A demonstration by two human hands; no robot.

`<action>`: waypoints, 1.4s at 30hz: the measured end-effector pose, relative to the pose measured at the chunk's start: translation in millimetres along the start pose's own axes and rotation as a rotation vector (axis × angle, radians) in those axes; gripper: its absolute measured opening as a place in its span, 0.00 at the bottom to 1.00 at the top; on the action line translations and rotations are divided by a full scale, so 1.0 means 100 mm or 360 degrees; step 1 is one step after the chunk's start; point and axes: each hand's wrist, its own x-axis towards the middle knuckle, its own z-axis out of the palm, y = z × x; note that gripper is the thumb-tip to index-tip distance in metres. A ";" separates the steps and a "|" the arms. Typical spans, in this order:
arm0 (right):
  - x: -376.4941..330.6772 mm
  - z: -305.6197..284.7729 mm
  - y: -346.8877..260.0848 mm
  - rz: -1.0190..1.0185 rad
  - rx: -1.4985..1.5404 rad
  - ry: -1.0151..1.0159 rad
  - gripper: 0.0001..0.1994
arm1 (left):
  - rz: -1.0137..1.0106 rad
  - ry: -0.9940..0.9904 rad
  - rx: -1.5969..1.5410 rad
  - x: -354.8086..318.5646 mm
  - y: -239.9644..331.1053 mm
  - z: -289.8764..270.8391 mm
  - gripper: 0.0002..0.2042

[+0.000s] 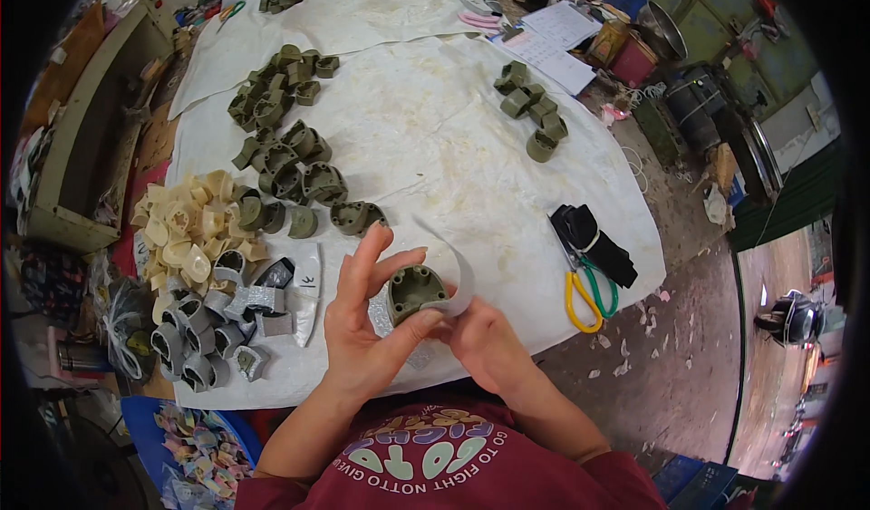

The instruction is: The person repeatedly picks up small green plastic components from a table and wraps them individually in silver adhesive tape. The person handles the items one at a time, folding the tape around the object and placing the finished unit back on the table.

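Observation:
My left hand (362, 320) grips an olive-green hollow plastic part (419, 294) from its left side, thumb at the front and fingers raised behind. The open face with small round posts inside points up at me. A pale, thin strip (462, 274) curves around the right side of the part. My right hand (489, 340) pinches the strip's near end close to my left thumb; its fingertips are partly hidden. Silvery material (381, 314) shows beneath the held part. Just beyond my left hand lie more olive-green parts (358, 218).
Olive-green parts (299, 152) spread along the table's left side, with another group (530, 106) at far right. Cream parts (195, 224) and silver-grey banded parts (188, 342) are heaped at left. Scissors (584, 315) and folded black fabric (589, 242) lie right. A blue tub (140, 424) holds scraps.

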 end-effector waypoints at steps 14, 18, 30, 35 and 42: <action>0.13 -0.28 -0.12 -0.0050 0.0172 -0.0102 0.12 | -0.0149 -0.0531 0.0276 -0.06 0.16 0.01 0.45; 0.11 -0.17 -0.05 -0.0465 -0.0182 0.0205 0.15 | -0.0092 -0.0082 0.0209 -0.03 0.06 0.11 0.41; 0.16 -0.16 -0.29 -0.0137 -0.0248 0.0087 0.15 | -0.0065 -0.0184 -0.0010 -0.04 0.03 0.03 0.27; 0.13 -0.23 -0.30 0.0014 -0.0112 0.0037 0.13 | 0.0067 -0.0243 0.0086 0.01 0.02 0.03 0.30; 0.13 -0.07 -0.07 -0.0749 -0.1071 0.0267 0.09 | -0.0390 -0.0077 0.0065 -0.09 -0.03 0.09 0.29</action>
